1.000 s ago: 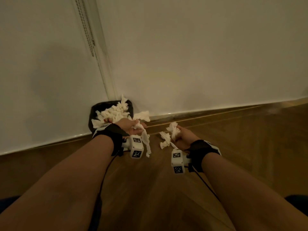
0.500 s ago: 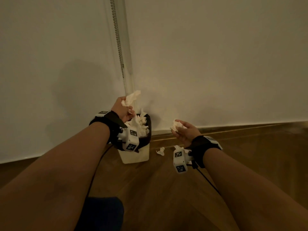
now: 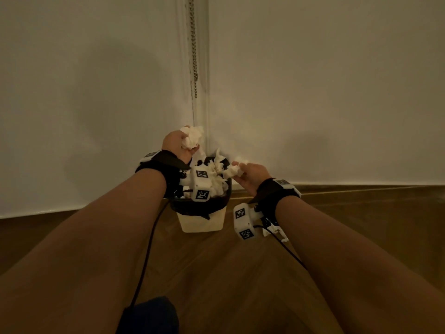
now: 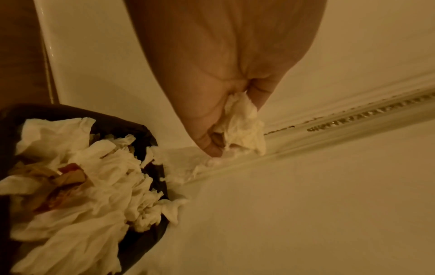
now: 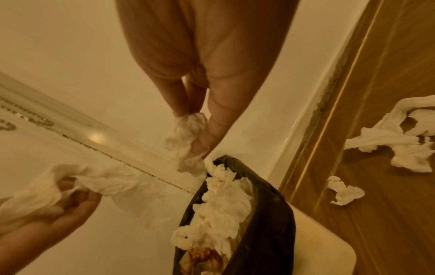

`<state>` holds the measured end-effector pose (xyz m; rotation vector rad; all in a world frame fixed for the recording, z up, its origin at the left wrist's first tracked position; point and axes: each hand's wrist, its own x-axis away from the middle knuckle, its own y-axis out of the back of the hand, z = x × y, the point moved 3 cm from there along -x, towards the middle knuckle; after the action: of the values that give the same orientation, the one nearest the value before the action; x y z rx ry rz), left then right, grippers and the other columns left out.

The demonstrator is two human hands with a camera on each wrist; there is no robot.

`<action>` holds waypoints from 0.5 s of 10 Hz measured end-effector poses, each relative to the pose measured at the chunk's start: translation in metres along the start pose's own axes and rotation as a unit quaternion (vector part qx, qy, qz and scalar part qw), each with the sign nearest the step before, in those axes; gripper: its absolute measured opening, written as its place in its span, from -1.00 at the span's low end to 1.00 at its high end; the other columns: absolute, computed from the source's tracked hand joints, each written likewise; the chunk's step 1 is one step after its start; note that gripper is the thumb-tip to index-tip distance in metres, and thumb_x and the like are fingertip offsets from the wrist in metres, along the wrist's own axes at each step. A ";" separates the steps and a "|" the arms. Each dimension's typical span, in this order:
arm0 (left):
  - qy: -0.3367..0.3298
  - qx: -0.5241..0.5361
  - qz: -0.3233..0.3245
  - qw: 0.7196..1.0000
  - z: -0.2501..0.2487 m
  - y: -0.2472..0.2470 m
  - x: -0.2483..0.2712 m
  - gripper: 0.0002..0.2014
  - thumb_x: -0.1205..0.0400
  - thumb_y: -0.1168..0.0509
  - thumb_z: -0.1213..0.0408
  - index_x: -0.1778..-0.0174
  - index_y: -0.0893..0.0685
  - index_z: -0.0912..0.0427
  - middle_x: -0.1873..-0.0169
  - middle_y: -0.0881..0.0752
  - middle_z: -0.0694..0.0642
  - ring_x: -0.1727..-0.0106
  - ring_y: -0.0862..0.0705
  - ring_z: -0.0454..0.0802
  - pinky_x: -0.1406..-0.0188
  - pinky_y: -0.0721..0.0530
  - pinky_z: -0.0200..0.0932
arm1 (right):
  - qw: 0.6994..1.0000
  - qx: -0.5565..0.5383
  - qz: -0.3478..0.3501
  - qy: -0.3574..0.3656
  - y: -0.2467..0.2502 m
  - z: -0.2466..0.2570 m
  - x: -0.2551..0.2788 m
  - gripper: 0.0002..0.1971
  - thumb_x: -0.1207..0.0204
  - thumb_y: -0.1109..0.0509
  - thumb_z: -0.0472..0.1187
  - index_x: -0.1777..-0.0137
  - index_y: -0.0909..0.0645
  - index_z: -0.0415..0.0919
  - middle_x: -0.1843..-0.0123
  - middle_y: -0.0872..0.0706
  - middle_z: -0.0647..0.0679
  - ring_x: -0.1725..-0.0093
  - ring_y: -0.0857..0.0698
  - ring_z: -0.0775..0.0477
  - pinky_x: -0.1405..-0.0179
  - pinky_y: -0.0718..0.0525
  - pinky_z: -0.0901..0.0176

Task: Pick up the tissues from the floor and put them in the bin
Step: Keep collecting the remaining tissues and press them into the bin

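Tissues (image 3: 192,139) crumpled, no clear axis

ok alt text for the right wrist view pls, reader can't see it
The right hand pinches a crumpled tissue just above a black-lined bin heaped with tissues, by a white wall. The left hand grips another tissue wad at lower left; loose tissues lie on the wooden floor.

the tissues (image 3: 192,138) are white, crumpled wads, and more white ones (image 5: 400,141) lie on the brown wood-grain floor (image 3: 240,273). the bin (image 3: 202,225) is cream with a black liner (image 3: 192,206). the wall (image 3: 313,92) is off-white, both wrist straps (image 3: 166,165) are black, and their white blocks (image 3: 201,186) carry black-and-white square codes.
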<state>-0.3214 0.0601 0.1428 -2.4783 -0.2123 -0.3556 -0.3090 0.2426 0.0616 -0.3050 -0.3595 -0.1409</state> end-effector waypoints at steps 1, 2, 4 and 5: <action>-0.001 -0.004 -0.042 0.999 0.002 0.014 -0.019 -0.60 -0.68 -0.03 0.52 -0.46 -0.43 0.36 -0.31 -0.54 0.27 -0.23 -0.56 0.17 -0.20 -0.41 -0.17 | 1.000 0.028 -0.002 0.008 -0.006 -0.009 -0.019 -0.67 -0.61 -0.23 -0.43 -0.36 -0.49 -0.48 -0.16 -0.59 -0.29 0.19 -0.63 -0.03 0.15 -0.73 0.19; 0.026 0.066 -0.037 0.997 0.008 0.027 -0.038 -0.60 -0.69 -0.01 0.54 -0.46 -0.43 0.38 0.01 -0.61 0.33 0.13 -0.53 0.10 -0.14 -0.44 -0.21 | 1.000 0.030 -0.006 -0.004 -0.013 -0.017 -0.034 -0.73 -0.61 -0.21 -0.48 -0.25 -0.60 -0.43 -0.21 -0.64 -0.32 -0.10 -0.65 -0.22 -0.01 -0.67 0.06; 0.015 -0.119 -0.056 0.991 0.025 0.045 -0.069 -0.67 -0.74 0.04 0.51 -0.37 -0.47 0.33 0.13 -0.56 0.14 0.13 -0.62 -0.08 -0.06 -0.60 -0.26 | 1.000 0.008 0.003 -0.003 -0.040 -0.028 -0.058 -0.66 -0.55 -0.24 -0.56 -0.30 -0.51 -0.34 -0.25 -0.51 -0.27 -0.29 -0.58 -0.36 -0.13 -0.68 -0.09; -0.034 -0.260 -0.075 0.962 0.030 0.063 -0.081 -0.61 -0.72 -0.05 0.46 -0.49 -0.41 0.23 -0.33 -0.54 0.22 -0.25 -0.57 0.15 -0.39 -0.50 0.04 | 0.998 0.067 0.019 -0.005 -0.055 -0.028 -0.071 -0.63 -0.54 -0.32 -0.49 -0.34 -0.53 -0.34 -0.02 -0.65 -0.21 0.06 -0.69 -0.18 0.05 -0.74 0.03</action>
<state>-0.3777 0.0224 0.0599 -3.0061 -0.3761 -0.4344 -0.3763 0.1878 0.0250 -0.1800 -0.3708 -0.0783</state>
